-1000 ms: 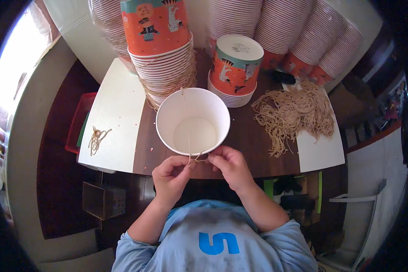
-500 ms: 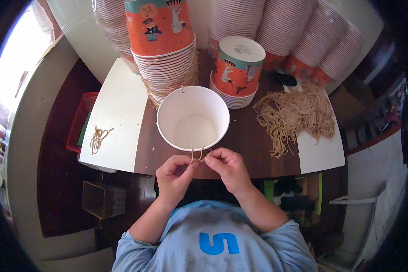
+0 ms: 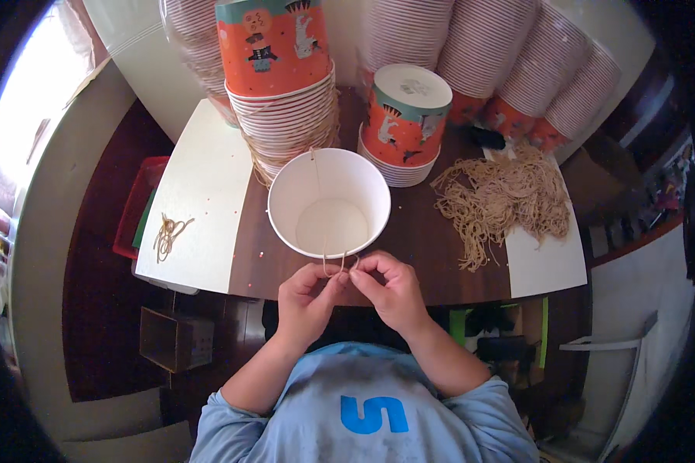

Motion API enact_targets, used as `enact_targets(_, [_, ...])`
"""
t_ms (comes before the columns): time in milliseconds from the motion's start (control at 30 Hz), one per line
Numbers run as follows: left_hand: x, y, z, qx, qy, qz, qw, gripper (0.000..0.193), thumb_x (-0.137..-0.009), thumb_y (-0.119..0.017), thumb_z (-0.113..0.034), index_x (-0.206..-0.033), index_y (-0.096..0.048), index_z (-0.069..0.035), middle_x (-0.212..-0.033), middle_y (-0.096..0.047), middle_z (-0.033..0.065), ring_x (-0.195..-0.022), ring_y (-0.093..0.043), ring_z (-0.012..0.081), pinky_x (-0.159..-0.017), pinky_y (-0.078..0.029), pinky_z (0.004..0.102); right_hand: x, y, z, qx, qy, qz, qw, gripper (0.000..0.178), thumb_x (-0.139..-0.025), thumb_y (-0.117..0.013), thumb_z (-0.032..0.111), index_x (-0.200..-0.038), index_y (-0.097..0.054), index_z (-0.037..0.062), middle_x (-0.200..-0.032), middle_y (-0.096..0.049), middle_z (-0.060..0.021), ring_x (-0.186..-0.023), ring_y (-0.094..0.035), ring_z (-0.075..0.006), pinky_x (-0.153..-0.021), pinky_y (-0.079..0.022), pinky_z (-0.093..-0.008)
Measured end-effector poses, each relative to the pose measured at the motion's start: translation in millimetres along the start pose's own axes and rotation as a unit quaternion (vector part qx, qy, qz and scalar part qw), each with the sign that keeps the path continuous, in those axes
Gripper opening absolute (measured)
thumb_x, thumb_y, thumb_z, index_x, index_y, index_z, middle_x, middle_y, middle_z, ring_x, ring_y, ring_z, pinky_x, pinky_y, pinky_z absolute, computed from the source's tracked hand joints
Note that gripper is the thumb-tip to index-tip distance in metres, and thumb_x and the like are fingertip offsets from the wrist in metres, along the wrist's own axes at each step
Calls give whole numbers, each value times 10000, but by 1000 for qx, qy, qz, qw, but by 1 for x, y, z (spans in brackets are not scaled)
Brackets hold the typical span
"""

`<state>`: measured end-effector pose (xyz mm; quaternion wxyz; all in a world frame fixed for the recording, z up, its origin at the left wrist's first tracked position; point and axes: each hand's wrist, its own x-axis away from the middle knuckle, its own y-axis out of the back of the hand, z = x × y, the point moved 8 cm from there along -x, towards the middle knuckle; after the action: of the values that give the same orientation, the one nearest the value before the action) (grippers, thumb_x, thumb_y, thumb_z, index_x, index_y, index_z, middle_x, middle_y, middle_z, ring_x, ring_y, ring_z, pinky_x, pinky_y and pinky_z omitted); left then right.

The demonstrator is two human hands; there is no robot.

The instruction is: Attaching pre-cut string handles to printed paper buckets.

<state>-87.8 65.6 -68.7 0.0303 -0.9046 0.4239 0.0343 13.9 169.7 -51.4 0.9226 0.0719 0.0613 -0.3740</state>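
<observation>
An open white paper bucket [image 3: 330, 181] stands on the brown table in front of me. A tan string [image 3: 324, 245] runs across its inside from the far rim and comes over the near rim. My left hand [image 3: 310, 297] pinches the string just below that near rim. Close beside it, my right hand [image 3: 391, 289] also has thumb and forefinger closed on the string. The fingertips of both hands almost meet, and a small loop of string shows between them. Whether a knot is there, I cannot tell.
Behind the bucket rises a tall stack of printed orange buckets [image 3: 274, 62] with strings. A shorter bucket stack [image 3: 406, 116] stands upside down beside it. At right lies a heap of tan strings [image 3: 510, 197]; a few loose strings [image 3: 170, 235] lie left. Wrapped bucket stacks [image 3: 490, 46] line the back.
My left hand has shifted slightly right and up, closer to my right hand. The string's loop by the near rim has changed shape a little. The bucket stays in place.
</observation>
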Motion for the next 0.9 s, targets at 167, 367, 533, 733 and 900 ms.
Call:
enact_targets(167, [2, -1, -4, 9, 18, -6, 1000, 112, -867, -626, -64, -923, -655, 28, -847, -674, 52, -742, -604, 77, -670, -496, 210, 1, 5, -12, -17, -8, -19, 1000, 101, -828, -650, 113, -828, -611, 19, -767, -628, -30, -691, -572, -79, -611, -473, -241])
enact_targets(367, [2, 0, -6, 64, 39, 1, 997, 145, -902, -580, -84, -958, -646, 33, -817, -670, 58, -730, -601, 75, -659, -494, 209, -1, 5, -13, -34, -18, -10, 999, 108, -835, -645, 117, -831, -607, 16, -756, -625, -20, -678, -556, -63, -596, -467, -231])
enact_targets(533, [2, 3, -3, 44, 7, -8, 999, 137, -911, -568, -88, -894, -635, 30, -798, -649, 38, -696, -578, 70, -633, -470, 197, -2, 4, -12, -36, -12, -8, 999, 108, -840, -640, 118, -839, -606, 16, -756, -623, -20, -676, -556, -64, -588, -465, -225])
enact_targets(733, [3, 3, -31, -129, -104, -46, 985, 99, -852, -612, -69, -779, -591, -5, -678, -548, 24, -607, -501, 79, -538, -404, 222, 2, 6, -15, -28, -46, -51, 997, 109, -839, -640, 118, -822, -598, 19, -742, -607, -16, -665, -540, -69, -581, -455, -231])
enact_targets(900, [6, 0, -55, -189, -204, -35, 960, 38, -776, -611, -2, -754, -582, -13, -667, -535, 76, -563, -511, 168, -514, -404, 253, 2, 5, -8, -33, -23, -79, 996, 106, -829, -648, 109, -819, -590, 21, -762, -593, -38, -675, -542, -84, -597, -453, -237])
